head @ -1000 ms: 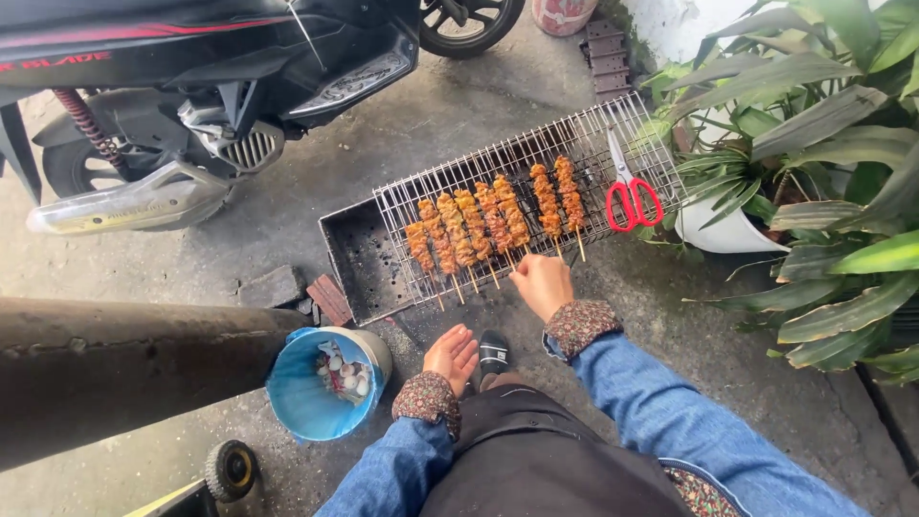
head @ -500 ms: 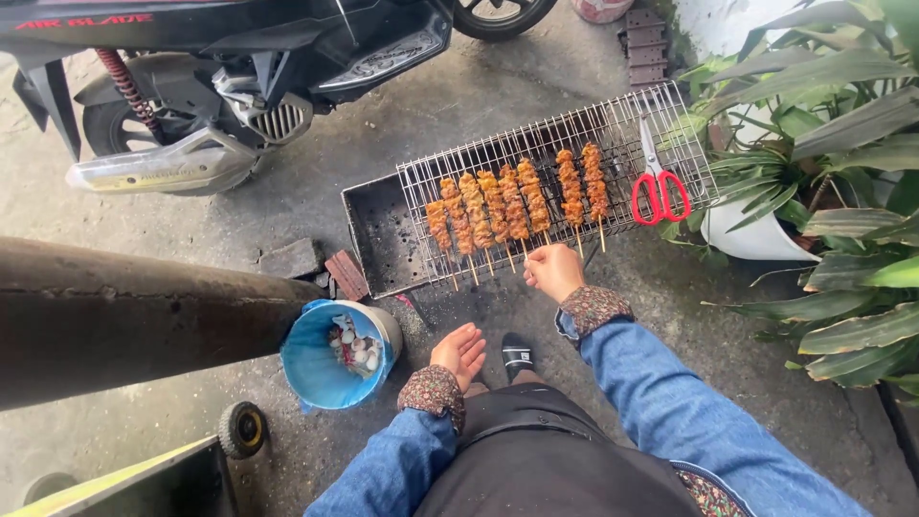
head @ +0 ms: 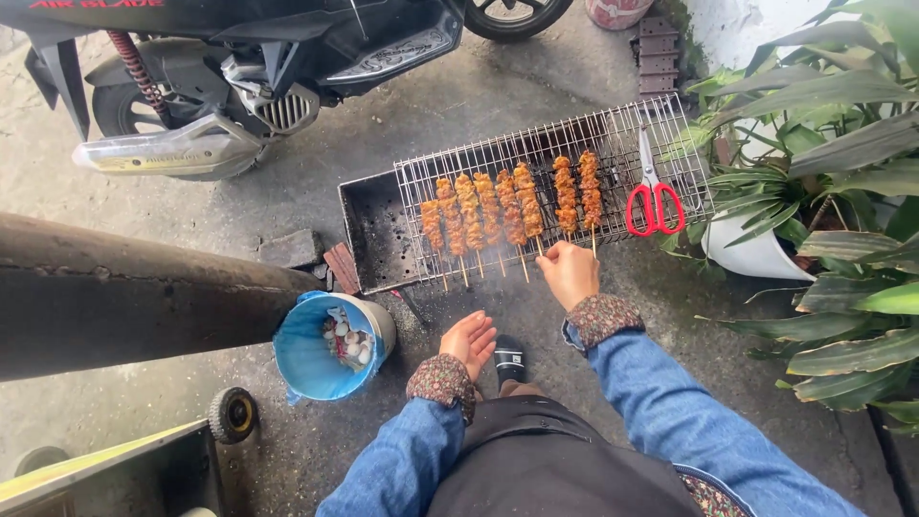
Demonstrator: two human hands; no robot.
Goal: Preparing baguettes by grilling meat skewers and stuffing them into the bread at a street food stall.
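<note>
A: Skewers (head: 512,206), seven of them with browned meat, lie side by side across a wire grill rack (head: 613,134) set over a long black charcoal trough (head: 369,225). That is the head view, the only one.

B: Where are the hands?

A: The right hand (head: 570,273) is at the near edge of the rack, fingers curled down over the bare wooden stick ends. It looks pinched on a stick near the middle of the row, but the knuckles hide the contact, so I cannot tell which stick, or whether it truly grips.

B: And the left?

A: The left hand (head: 469,342) hangs lower, near the knee, palm turned up, fingers loosely spread, holding nothing. It is well apart from the grill.

B: Anything else on the rack?

A: Red-handled scissors (head: 653,196) lie on its right part, blades pointing away, just beside the last skewer. Thin smoke drifts off the near edge.

B: Around it?

A: A blue-lined bucket (head: 308,356) with small pale and red scraps stands left of the left hand. Two brick pieces (head: 343,266) lean at the trough's left end. A motor scooter (head: 239,67) is parked behind, and leafy plants in a white pot (head: 756,254) crowd the right side.
</note>
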